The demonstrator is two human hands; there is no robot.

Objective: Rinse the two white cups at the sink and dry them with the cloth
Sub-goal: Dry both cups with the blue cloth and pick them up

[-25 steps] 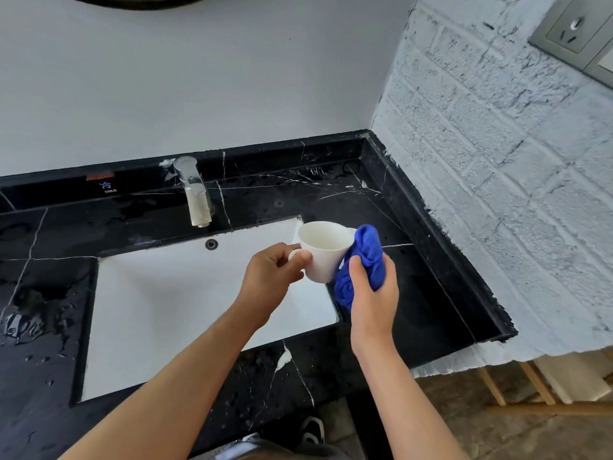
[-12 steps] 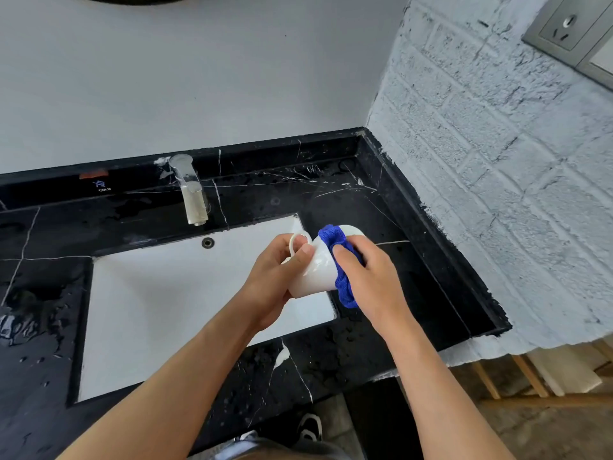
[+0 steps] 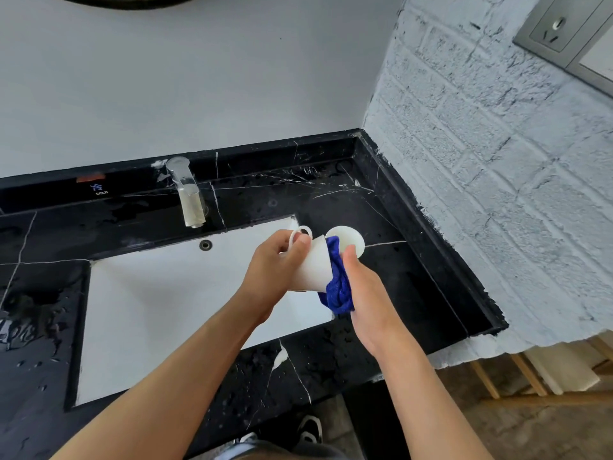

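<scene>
My left hand grips a white cup by its handle, above the right end of the white sink. The cup is tipped over, its mouth facing down toward me and its round bottom pointing up and to the right. In my right hand is a blue cloth, pressed against the cup's right side with the thumb on top. Part of the cup's wall is hidden by the cloth. I see no second cup.
A metal faucet stands behind the sink on the black marble countertop, which is wet at the left. A raised black edge runs along the back and right. A white brick wall with a socket stands at the right.
The cup went from upright to tipped over, mouth downward. My right hand moved the cloth from beside the cup onto its side and is rubbing it.
</scene>
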